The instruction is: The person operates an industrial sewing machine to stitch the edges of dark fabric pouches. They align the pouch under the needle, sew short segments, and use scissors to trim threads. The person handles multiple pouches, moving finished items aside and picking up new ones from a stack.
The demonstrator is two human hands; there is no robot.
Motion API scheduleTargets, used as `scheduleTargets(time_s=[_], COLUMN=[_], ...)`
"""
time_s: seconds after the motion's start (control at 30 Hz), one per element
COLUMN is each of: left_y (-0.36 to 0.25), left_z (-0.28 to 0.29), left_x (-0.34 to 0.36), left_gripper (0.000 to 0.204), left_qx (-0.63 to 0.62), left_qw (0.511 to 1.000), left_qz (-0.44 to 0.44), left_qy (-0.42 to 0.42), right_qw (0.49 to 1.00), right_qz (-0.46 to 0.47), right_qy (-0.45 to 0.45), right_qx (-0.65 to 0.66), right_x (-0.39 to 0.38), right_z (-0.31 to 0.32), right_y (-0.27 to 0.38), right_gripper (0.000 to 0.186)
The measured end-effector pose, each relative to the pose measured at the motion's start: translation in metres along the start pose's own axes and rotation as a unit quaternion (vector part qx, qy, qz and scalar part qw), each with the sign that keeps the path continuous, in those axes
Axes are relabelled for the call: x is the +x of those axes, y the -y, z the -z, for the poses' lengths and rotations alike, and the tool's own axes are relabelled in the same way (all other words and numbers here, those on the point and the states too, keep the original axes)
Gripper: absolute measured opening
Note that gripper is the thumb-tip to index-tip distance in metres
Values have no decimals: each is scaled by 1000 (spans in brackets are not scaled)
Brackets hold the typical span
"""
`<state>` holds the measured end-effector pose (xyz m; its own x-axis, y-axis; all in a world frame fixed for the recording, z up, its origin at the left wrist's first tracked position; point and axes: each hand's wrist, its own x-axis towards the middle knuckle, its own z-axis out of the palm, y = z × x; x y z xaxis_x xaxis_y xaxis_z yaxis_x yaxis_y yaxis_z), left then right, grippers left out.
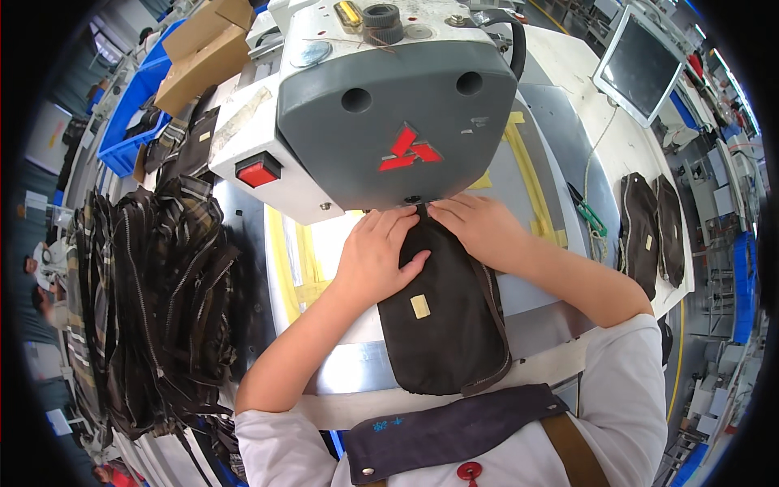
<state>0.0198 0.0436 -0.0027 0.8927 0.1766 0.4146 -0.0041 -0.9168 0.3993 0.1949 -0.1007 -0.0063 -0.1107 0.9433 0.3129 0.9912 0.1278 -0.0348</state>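
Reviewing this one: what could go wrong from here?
The left hand and right hand have their fingers near the lower front edge of the grey, red-emblemed machine head, so they might get caught if it runs. The dark brown fabric pouch could skew, as both hands touch only its far half. The heap of dark and plaid zippered fabric pieces looks loose and may slip.

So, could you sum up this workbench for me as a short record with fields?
Left hand: on the far end of the dark pouch
Right hand: at the same end, other side
Beyond hands: grey-and-white machine head
Left side: pile of dark zippered pieces
Right side: two dark pieces, green-handled tool
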Motion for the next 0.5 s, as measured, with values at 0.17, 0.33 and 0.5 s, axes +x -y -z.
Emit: scheduleTargets(time_s=[0.17, 0.33, 0.5], left_y=[-3, -4, -3], left_z=[0, 1, 0], left_x=[-1, -1, -1], left_gripper=[44, 44, 43], left_qx=[12, 16, 10], left_qw=[1000, 1000, 1000], left_qz=[-13, -6, -11], left_qy=[-8, -4, -9], right_qw=[1000, 1000, 1000], right_qz=[-13, -10, -3], right_qy=[20, 4, 3], right_qx=[10, 14, 9], right_x=[-3, -4, -3], right_z=[2, -2, -2], right_y=[3, 3, 3], right_gripper=[36, 36, 36])
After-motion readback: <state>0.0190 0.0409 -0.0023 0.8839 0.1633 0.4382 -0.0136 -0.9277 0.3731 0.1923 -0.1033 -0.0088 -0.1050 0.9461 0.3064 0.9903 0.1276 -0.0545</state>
